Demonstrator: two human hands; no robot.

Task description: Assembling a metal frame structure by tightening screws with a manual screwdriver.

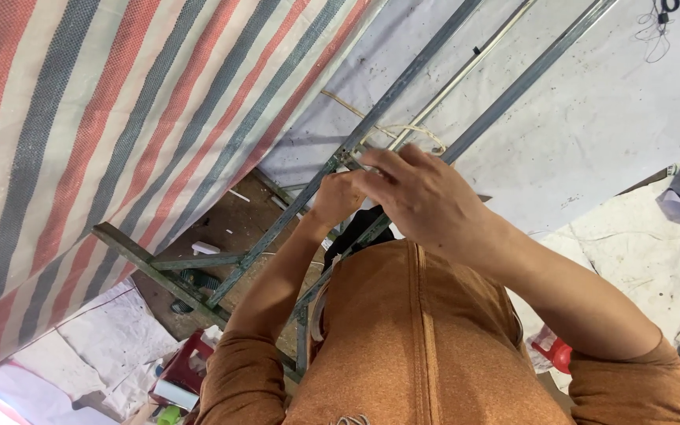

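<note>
Both hands meet at a joint of a grey metal frame (403, 86) made of angle bars. My left hand (338, 194) is closed around something small at the joint, hidden by the fingers. My right hand (423, 197) lies over it, fingers bent and pinching at a thin pale cord (412, 130) looped around the bars. Orange sleeves cover both forearms and the orange shirt (411, 338) fills the lower middle.
A red, grey and white striped tarpaulin (104, 118) hangs at the left. A white sheet (592, 110) lies behind the frame. Lower frame bars (159, 271) cross a brown surface. A red box (190, 362) and small items sit at bottom left, a red object (556, 354) at right.
</note>
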